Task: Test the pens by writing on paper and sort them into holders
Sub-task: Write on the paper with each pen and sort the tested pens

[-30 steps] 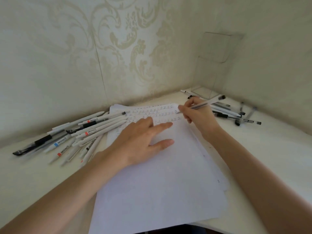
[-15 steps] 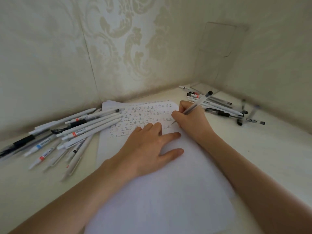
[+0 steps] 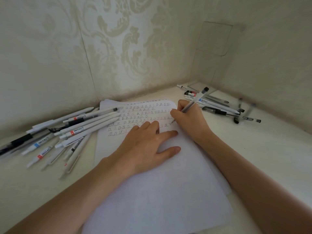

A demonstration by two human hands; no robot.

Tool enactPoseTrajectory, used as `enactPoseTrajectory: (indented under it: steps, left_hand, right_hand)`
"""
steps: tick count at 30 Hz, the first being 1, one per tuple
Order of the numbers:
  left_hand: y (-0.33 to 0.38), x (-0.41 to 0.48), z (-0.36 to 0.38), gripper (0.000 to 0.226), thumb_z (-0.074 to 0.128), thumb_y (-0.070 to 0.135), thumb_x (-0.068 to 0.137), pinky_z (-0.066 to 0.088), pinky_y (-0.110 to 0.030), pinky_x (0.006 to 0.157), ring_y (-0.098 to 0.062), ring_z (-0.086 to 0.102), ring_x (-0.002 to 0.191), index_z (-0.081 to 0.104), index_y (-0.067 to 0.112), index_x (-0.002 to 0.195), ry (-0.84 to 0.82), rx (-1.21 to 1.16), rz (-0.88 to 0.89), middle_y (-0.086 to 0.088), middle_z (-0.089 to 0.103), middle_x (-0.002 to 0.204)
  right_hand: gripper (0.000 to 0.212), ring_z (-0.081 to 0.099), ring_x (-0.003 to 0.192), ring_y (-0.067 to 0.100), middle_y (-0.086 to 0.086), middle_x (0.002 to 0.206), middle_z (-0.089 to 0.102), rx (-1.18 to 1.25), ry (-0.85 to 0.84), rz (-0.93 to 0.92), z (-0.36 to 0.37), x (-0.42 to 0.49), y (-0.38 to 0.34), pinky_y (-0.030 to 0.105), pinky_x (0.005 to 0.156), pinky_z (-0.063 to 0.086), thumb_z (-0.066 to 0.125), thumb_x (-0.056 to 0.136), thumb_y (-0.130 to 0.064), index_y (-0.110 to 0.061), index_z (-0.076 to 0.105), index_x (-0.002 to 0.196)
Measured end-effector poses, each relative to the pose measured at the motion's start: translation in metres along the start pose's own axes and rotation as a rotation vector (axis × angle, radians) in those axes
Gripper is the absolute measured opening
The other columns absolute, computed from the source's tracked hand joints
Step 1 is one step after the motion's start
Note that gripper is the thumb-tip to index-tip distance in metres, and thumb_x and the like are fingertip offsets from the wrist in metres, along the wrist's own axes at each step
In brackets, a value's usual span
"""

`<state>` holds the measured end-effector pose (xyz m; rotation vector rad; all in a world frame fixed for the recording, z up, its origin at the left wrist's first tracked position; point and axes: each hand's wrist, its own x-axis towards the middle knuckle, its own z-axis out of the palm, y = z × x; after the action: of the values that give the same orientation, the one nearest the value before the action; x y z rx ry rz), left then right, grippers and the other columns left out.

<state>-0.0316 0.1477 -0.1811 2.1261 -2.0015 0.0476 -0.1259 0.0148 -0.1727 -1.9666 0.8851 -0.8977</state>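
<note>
Here the clear pen [image 3: 194, 103] is pinched in curled fingers [image 3: 175, 114] of the R hand [image 3: 190, 120], tip touching the paper [image 3: 160, 200] on the desk [image 3: 253, 149]; L hand [image 3: 148, 146] is laid flat on the sheet, fingers straight & spread.

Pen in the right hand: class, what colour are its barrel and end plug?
Clear barrel, black end; the pen shows best in the head view.

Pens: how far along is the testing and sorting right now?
Done: several rows of test marks fill the top of the paper. In hand: the right hand grips a clear pen, tip on the sheet, while the left hand presses the paper flat. Left: the left pile and right pile of pens lie beside the paper; none visibly stands in the clear holder.
</note>
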Motion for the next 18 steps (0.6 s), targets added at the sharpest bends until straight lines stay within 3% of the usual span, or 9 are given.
enactPoseTrajectory:
  steps: [12, 16, 18]
  left_hand:
    - [-0.0002, 0.0006, -0.0001, 0.057, 0.021, 0.068, 0.084, 0.028, -0.026, 0.077, -0.008, 0.028, 0.088, 0.029, 0.049, 0.137, 0.001, 0.005, 0.016, 0.008, 0.031, 0.095]
    - [-0.0007, 0.0003, 0.0017, 0.056, 0.024, 0.067, 0.085, 0.026, -0.026, 0.075, -0.008, 0.027, 0.087, 0.03, 0.048, 0.136, 0.015, 0.003, 0.026, 0.007, 0.031, 0.094]
    - [-0.0014, 0.0005, 0.0018, 0.056, 0.023, 0.068, 0.084, 0.028, -0.026, 0.077, -0.008, 0.028, 0.088, 0.03, 0.048, 0.136, 0.01, 0.004, 0.028, 0.008, 0.031, 0.095]
  right_hand:
    - [0.022, 0.032, 0.052, 0.011, 0.009, 0.059, 0.036, -0.012, -0.031, 0.007, -0.0005, -0.0015, 0.0003, 0.016, 0.041, 0.024, 0.057, 0.077, -0.005, -0.009, 0.04, 0.063]
    - [0.035, 0.03, 0.042, 0.004, -0.008, 0.046, 0.031, -0.013, -0.01, -0.004, 0.0016, -0.0018, 0.0009, 0.013, 0.04, 0.024, 0.055, 0.078, -0.001, -0.015, 0.031, 0.057]
    - [0.037, 0.028, 0.04, 0.005, -0.006, 0.049, 0.027, -0.047, 0.02, 0.004, 0.0015, -0.0009, 0.0017, 0.014, 0.039, 0.023, 0.055, 0.079, -0.002, -0.017, 0.028, 0.057]
